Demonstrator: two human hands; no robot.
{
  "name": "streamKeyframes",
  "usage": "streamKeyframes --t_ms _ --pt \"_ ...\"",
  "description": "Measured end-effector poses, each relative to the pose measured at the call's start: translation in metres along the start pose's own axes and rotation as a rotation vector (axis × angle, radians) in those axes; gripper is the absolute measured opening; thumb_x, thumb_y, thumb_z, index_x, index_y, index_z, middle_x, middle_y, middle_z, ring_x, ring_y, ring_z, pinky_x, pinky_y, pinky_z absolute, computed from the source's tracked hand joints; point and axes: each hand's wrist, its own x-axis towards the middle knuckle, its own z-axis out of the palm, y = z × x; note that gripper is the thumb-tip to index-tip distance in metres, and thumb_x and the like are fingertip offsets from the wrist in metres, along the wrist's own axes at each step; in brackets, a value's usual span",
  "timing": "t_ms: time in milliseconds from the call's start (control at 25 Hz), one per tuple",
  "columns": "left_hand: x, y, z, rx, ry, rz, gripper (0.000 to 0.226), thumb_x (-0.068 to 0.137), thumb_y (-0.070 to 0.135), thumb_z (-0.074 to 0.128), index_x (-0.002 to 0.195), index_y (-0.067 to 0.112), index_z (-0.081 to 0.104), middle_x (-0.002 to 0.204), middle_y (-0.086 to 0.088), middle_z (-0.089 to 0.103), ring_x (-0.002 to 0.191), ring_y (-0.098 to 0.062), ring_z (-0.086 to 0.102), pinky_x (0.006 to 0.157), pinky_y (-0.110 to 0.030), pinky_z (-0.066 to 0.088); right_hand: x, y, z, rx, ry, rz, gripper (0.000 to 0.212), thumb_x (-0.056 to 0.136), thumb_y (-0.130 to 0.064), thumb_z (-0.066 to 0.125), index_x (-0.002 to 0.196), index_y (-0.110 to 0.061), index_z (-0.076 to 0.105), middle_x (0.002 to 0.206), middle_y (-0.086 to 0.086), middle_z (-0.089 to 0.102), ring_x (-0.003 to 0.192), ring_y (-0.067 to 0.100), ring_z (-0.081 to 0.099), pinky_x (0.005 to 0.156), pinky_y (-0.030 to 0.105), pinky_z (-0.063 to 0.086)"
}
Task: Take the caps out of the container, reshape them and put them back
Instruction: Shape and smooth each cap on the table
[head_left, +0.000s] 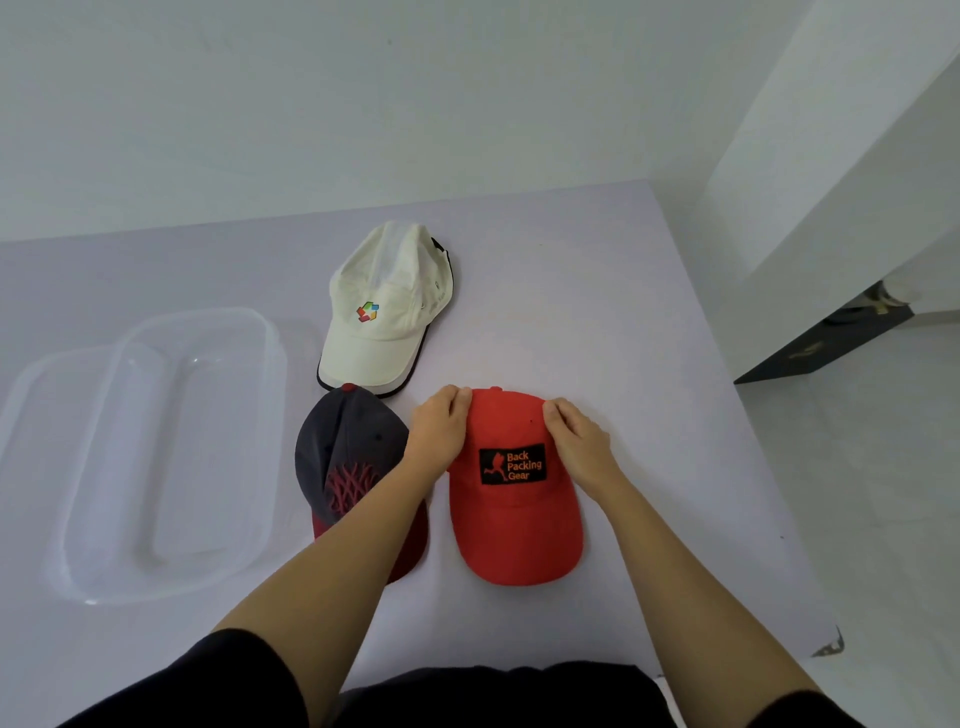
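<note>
1. Table: pale lilac top, carries all items.

2. Container: clear plastic tub, left side of table, nothing inside. Likely rigid, light, smooth-walled. All caps are out.

3. Caps, 3 pcs, on table to the right of container:
- Red cap: nearest the person, brim toward the person, black patch on front. Work item at this moment.
- Navy cap: just beside red cap on its left; partly covered by the left forearm.
- White cap: farther back; brim edge close to navy cap's top button, contact not clear.

Handling (judged): fabric crowns soft, light, will dent and recover under finger pressure; brims stiffer. Not fragile, not slippery. Best hold: crown sides w/ both hands to round it out, or brim edge to lift.

4. Hands:
- Left hand: fingers curled loosely, tips pressed on left rear of red crown.
- Right hand: same pose on right rear of crown.
Both cup the cap, neither clenched nor lifting it; cap rests on table.
</note>
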Motion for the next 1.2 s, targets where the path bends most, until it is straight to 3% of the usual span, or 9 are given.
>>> streamKeyframes --t_ms 80,160,320,400,520,680,880,1040,1200 --pt "0.007 0.005 -0.016 0.121 -0.068 0.032 0.037 0.099 0.030 0.041 0.072 0.006 0.051 0.065 -0.004 0.050 0.061 -0.015 0.045 0.063 -0.029 0.033 0.002 -0.004 -0.013 -0.165 -0.002 -0.063 0.038 0.094 -0.048 0.040 0.072 -0.022 0.057 0.068 -0.006 0.058 0.071 0.012 0.054 0.084 0.035 0.037" --pt "0.011 0.017 -0.038 0.140 -0.076 0.037 0.032 0.097 0.030 0.043 0.077 0.008 0.055 0.074 -0.007 0.057 0.062 -0.016 0.053 0.062 -0.029 0.040 0.003 -0.009 -0.029 -0.119 -0.087 -0.071 0.033 0.092 -0.046 0.047 0.075 -0.022 0.062 0.075 -0.009 0.062 0.072 0.005 0.054 0.079 0.029 0.039" --pt "0.002 0.026 -0.060 -0.022 -0.298 -0.235 0.035 0.095 0.036 0.046 0.095 0.003 0.059 0.093 -0.014 0.067 0.052 -0.012 0.055 0.044 -0.019 0.041 -0.001 -0.020 -0.051 0.025 -0.306 0.048 0.028 0.091 -0.048 0.051 0.099 -0.025 0.066 0.103 -0.014 0.065 0.097 0.000 0.058 0.091 0.023 0.043" --pt "-0.009 0.026 -0.048 -0.209 -0.432 -0.342 0.038 0.097 0.034 0.047 0.111 0.001 0.058 0.094 -0.014 0.065 0.047 -0.008 0.054 0.039 -0.015 0.040 -0.003 -0.029 -0.046 0.098 -0.354 0.090 0.029 0.092 -0.041 0.052 0.109 -0.020 0.063 0.099 -0.014 0.064 0.087 -0.004 0.058 0.074 0.012 0.046" --pt "-0.015 0.024 -0.028 -0.445 -0.366 -0.371 0.028 0.100 0.024 0.043 0.116 0.005 0.055 0.068 -0.010 0.058 0.035 -0.002 0.052 0.036 -0.012 0.041 -0.002 -0.035 -0.029 0.304 -0.306 0.100 0.022 0.091 -0.021 0.060 0.111 -0.013 0.060 0.099 -0.003 0.066 0.085 0.007 0.063 0.062 0.010 0.049" --pt "-0.009 0.021 -0.025 -0.198 -0.314 -0.247 0.034 0.100 0.030 0.037 0.105 0.005 0.059 0.051 -0.008 0.052 0.029 -0.007 0.037 0.033 -0.015 0.030 -0.005 -0.038 -0.021 0.392 -0.233 0.104 0.018 0.086 -0.016 0.065 0.103 -0.012 0.060 0.092 -0.002 0.064 0.087 0.014 0.062 0.063 0.013 0.050" --pt "-0.002 0.038 -0.063 -0.082 -0.254 -0.144 0.048 0.096 0.041 0.042 0.130 0.008 0.043 0.091 -0.009 0.061 0.047 -0.006 0.065 0.047 -0.021 0.044 0.000 -0.052 -0.044 0.020 -0.048 -0.001 0.049 0.081 -0.046 0.065 0.125 -0.026 0.053 0.120 -0.005 0.052 0.106 0.014 0.053 0.089 0.027 0.041" --pt "0.012 0.041 -0.127 -0.041 -0.063 -0.026 0.020 0.095 0.027 0.043 0.087 0.011 0.052 0.082 -0.003 0.045 0.054 -0.011 0.071 0.063 -0.028 0.046 0.007 -0.096 -0.067 -0.073 0.065 -0.183 0.047 0.087 -0.045 0.058 0.130 -0.024 0.052 0.131 -0.002 0.049 0.110 0.014 0.050 0.086 0.026 0.038" --pt "0.018 0.030 -0.171 -0.024 -0.009 0.029 0.010 0.092 0.018 0.047 0.091 0.019 0.056 0.094 0.003 0.053 0.058 -0.009 0.071 0.061 -0.022 0.049 0.015 -0.138 -0.034 -0.226 -0.061 -0.332 0.042 0.092 -0.034 0.054 0.131 -0.021 0.051 0.133 0.001 0.051 0.120 0.016 0.050 0.093 0.024 0.036"
